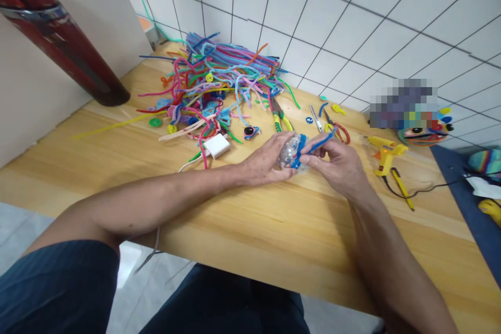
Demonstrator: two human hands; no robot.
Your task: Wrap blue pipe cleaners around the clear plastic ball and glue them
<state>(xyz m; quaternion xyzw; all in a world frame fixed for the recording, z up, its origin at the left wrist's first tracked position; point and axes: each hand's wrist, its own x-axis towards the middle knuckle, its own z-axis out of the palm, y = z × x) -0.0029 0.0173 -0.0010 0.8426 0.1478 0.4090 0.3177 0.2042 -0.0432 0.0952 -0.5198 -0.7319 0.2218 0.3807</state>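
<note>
My left hand [263, 160] is closed around a clear, rounded plastic piece [288, 152], perhaps part of a bottle, with small coloured bits on it. A fuzzy blue pipe cleaner [326, 141] runs around its right side, and its free end sticks up to the right. My right hand [341, 163] pinches this pipe cleaner between thumb and fingers, close against the plastic. Just beyond my hands lie green-and-yellow pliers [278, 117] and scissors [340, 131] with red and yellow handles. The underside of the plastic piece is hidden.
A heap of coloured pipe cleaners [235, 62] lies by the tiled wall. A white charger [217, 146] sits left of my hands. To the right are a yellow glue gun [385, 154] with its cord and a yellow pen [402, 189]. A red flask [70, 42] stands far left.
</note>
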